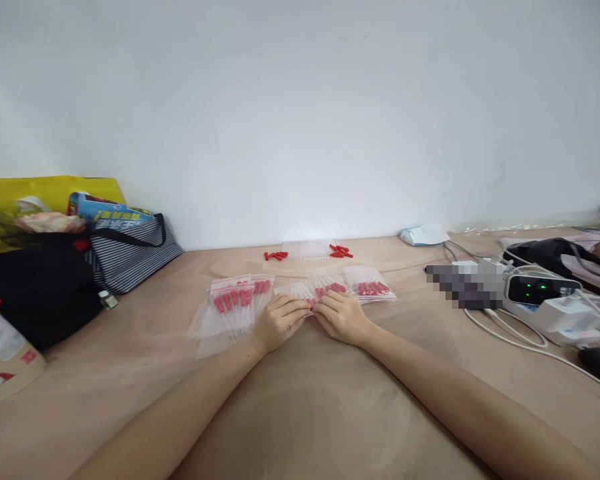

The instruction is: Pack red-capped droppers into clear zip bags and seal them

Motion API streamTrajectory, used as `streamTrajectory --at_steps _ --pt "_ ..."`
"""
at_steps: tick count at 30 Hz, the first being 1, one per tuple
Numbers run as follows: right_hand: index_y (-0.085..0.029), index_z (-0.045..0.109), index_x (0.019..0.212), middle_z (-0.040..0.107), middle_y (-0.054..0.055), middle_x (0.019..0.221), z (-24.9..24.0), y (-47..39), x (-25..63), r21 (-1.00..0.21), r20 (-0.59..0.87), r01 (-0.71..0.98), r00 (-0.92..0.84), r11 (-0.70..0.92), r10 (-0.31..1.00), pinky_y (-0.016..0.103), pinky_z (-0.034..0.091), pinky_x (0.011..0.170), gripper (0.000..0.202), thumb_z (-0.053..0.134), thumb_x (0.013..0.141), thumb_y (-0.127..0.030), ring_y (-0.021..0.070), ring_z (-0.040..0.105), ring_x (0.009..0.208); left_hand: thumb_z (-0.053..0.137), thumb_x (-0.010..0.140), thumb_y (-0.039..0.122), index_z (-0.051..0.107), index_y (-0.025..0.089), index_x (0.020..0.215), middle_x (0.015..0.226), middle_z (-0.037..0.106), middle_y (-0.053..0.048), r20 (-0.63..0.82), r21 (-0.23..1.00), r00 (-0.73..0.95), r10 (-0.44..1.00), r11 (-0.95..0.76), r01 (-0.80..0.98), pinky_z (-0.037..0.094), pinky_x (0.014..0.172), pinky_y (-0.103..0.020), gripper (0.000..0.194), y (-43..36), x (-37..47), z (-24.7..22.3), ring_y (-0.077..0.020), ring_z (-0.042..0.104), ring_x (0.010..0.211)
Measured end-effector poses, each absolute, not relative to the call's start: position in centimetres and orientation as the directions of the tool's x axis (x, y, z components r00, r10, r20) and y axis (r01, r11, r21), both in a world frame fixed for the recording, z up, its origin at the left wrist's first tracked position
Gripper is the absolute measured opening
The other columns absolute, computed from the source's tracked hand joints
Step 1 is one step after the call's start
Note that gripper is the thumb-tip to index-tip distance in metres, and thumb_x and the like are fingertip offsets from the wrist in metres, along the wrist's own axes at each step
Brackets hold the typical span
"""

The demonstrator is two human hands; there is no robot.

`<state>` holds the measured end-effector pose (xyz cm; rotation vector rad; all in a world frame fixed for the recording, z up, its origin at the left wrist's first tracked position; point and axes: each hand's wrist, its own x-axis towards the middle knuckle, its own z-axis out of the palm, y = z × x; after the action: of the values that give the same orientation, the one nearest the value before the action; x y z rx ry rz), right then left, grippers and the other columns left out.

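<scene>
Fingers (300,305) of both hands meet on one clear bag of red-tipped droppers (314,291), the left hand (279,321) and right hand (343,317) pinching its near edge against the tan tabletop (300,413). A stack of filled bags (235,303) lies just left, another filled bag (371,287) just right; loose red caps (276,255) sit farther back near the wall

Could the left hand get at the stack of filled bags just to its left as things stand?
Probably yes. The left hand rests on the middle bag, and the stack of filled bags lies right beside it on the bare tabletop, with nothing between them.
</scene>
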<state>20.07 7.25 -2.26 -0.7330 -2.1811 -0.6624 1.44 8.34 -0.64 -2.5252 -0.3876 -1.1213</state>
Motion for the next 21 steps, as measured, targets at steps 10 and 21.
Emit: streamTrajectory --at_steps 10,21 --pt "-0.016 0.057 0.070 0.055 0.003 0.063 -2.0 6.9 20.0 0.318 0.750 0.669 -0.611 0.672 0.254 0.027 0.032 0.059 0.022 0.040 0.083 -0.016 0.0132 0.047 0.066 0.047 0.081 0.009 0.060 0.016 0.084 0.085 0.067 -0.004 0.707 -0.255 0.703 0.082 -0.897 0.361 0.046 0.070 -0.029 0.015 8.1 1.5 -0.4 -0.0145 0.059 0.078" --pt "-0.015 0.056 0.070 0.056 0.003 0.067 -2.5 7.3 20.4 0.234 0.764 0.780 -0.516 0.580 0.387 0.027 0.029 0.059 0.021 0.038 0.082 -0.012 0.0134 0.046 0.066 0.054 0.080 0.027 0.050 0.016 0.053 0.054 0.055 0.000 0.757 -0.206 0.618 0.212 -0.820 0.534 0.042 0.061 -0.029 0.030 8.8 -0.3 -0.3 -0.0132 0.051 0.057"
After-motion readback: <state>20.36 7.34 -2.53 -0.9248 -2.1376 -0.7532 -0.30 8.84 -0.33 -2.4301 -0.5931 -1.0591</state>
